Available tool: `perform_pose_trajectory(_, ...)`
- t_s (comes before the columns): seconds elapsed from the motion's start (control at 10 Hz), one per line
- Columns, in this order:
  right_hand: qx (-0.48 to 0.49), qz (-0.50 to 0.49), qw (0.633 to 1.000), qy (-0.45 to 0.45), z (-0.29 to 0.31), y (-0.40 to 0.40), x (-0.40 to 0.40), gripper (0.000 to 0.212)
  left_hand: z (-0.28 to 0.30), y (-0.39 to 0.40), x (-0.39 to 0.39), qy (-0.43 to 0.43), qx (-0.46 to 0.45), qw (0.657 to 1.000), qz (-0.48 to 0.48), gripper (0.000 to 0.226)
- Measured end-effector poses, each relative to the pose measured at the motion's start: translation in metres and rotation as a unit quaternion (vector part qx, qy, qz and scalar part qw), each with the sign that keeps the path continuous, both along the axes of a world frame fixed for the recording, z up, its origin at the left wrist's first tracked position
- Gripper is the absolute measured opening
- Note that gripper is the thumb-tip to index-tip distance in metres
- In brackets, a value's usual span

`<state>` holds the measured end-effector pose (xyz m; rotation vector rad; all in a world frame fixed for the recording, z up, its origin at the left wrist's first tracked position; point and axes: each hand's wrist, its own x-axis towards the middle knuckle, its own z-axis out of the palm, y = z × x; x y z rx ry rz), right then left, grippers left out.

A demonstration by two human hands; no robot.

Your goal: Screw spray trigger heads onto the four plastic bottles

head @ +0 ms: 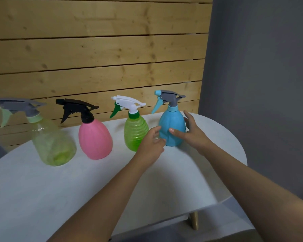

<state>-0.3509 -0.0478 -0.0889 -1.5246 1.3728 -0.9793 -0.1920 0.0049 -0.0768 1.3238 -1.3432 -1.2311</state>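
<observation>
From the head camera I see four plastic bottles standing upright in a row along the far edge of a pale matte table (42,189), each with a spray head on its neck. At the far left corner stands a translucent yellow-green bottle (53,145) with a grey and pale green trigger; next a smooth, egg-shaped pink bottle (94,138) with a black trigger; then a ribbed, see-through green bottle (135,131) with a white and green trigger. Nearest the far right edge is the opaque blue bottle (171,127), lobed like a gourd, with a grey and blue trigger head (168,98). My left hand (152,144) sits at its left side, fingers loosely curled, barely touching it. My right hand (192,131) cups its right side with fingers spread, thumb across the front. Behind runs a knotty wooden slat wall (94,49)
</observation>
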Motion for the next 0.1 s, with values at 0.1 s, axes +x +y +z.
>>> perform_pose_trajectory(0.1, -0.044, -0.039, 0.998, 0.023, 0.0075, 0.0055, -0.0038, 0.091, 0.0048, 0.0039, 0.0013, -0.005, -0.002, 1.0, 0.021, 0.043)
